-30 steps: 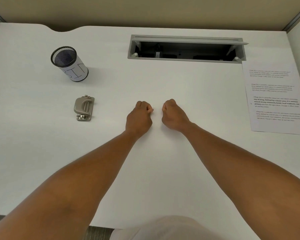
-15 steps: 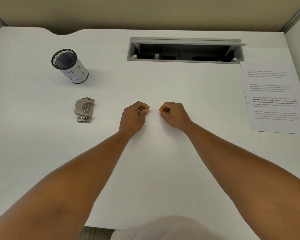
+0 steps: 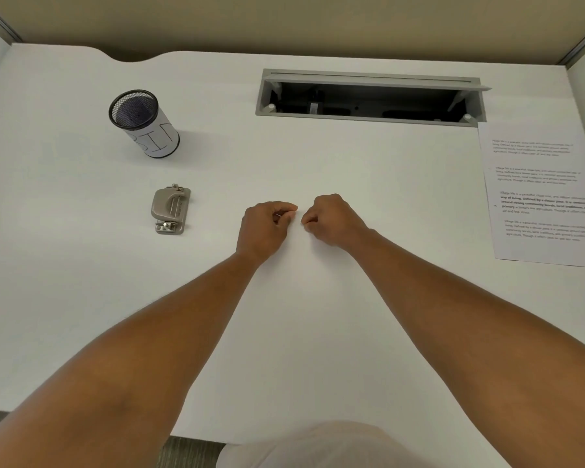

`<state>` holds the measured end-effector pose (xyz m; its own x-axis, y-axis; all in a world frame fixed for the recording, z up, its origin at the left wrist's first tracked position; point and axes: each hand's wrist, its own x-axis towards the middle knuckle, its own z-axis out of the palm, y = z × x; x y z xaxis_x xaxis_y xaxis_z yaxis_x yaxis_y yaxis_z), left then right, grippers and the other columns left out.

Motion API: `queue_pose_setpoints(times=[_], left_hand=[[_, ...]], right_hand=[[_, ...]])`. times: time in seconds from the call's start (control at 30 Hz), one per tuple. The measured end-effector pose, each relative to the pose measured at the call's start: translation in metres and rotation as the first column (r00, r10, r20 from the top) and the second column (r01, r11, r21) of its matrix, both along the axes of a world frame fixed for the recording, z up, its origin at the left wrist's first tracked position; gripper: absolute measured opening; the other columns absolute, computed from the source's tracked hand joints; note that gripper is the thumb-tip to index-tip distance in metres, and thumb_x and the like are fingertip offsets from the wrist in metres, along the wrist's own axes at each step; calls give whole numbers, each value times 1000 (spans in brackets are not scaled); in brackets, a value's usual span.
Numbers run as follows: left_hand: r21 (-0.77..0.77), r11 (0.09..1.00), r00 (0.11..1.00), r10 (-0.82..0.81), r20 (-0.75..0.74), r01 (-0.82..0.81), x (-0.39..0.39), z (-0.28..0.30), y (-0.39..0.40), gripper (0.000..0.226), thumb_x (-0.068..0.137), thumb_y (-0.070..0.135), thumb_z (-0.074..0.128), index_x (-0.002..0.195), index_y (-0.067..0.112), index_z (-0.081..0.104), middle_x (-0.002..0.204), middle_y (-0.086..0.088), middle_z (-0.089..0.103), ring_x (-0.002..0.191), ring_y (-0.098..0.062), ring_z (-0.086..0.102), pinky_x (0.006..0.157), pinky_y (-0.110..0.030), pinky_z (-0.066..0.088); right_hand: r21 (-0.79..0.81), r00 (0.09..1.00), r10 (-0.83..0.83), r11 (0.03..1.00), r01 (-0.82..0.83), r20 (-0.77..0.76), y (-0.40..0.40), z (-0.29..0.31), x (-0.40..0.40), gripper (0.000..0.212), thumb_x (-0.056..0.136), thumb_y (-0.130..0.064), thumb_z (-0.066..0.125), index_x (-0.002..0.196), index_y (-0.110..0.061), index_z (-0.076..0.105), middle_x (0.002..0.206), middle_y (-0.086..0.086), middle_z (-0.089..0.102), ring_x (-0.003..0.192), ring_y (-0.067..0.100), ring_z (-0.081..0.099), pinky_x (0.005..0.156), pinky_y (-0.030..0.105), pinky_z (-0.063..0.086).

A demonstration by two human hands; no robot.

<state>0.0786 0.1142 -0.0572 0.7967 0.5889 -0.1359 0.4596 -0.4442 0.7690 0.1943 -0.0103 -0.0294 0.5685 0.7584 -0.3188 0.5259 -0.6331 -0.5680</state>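
Observation:
Both my hands rest as loose fists side by side on the white desk (image 3: 318, 332), knuckles a short gap apart. My left hand (image 3: 264, 228) has its fingers curled, and a thin pale sliver shows between thumb and fingers; it is too small to name. My right hand (image 3: 331, 219) is curled with thumb against forefinger, and nothing shows in it. A grey hole punch (image 3: 170, 209) lies left of my left hand, apart from it. A black mesh cup (image 3: 144, 125) wrapped in white paper stands further back on the left.
A printed sheet (image 3: 541, 197) lies at the desk's right edge. An open grey cable hatch (image 3: 368, 96) is sunk into the desk at the back. Partition walls close in the back and both sides.
Both fists have rolled slightly outward, so the thumbs and curled fingertips now show. The gap between them has widened a little.

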Motion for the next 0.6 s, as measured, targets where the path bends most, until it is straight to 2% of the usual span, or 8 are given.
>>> queue_pose_setpoints(times=[0.17, 0.37, 0.47, 0.6], left_hand=[[15, 1000, 1000, 0, 3, 0, 1, 0, -1, 18, 94, 19, 64, 106, 21, 77, 101, 9, 76, 86, -5, 68, 88, -24, 55], [9, 1000, 1000, 9, 4, -9, 2, -1, -1, 18, 95, 19, 63, 106, 20, 77, 101, 9, 76, 88, -7, 69, 88, -25, 55], [6, 1000, 1000, 11, 4, -11, 2, -1, -2, 18, 95, 19, 62, 105, 20, 76, 100, 9, 76, 88, -7, 69, 87, -26, 55], [4, 1000, 1000, 11, -1, -11, 2, -1, -2, 19, 94, 19, 61, 105, 21, 76, 100, 10, 75, 88, -6, 69, 87, -26, 55]], right_hand=[[-20, 999, 10, 1000, -10, 41, 3, 2, -1, 18, 88, -11, 61, 100, -15, 73, 103, 8, 62, 95, 25, 59, 82, 37, 52], [-64, 998, -18, 998, 21, 59, 5, 0, -5, 21, 85, -3, 51, 82, -15, 69, 98, 3, 56, 86, 24, 57, 68, 33, 48], [-92, 998, -12, 996, 18, 65, 5, -3, -8, 17, 83, 1, 47, 88, -9, 60, 95, 4, 51, 85, 27, 55, 65, 35, 44], [-118, 985, 75, 991, -57, 156, 4, -7, -16, 20, 81, 7, 47, 95, -2, 58, 106, 10, 47, 89, 28, 53, 71, 41, 51]])
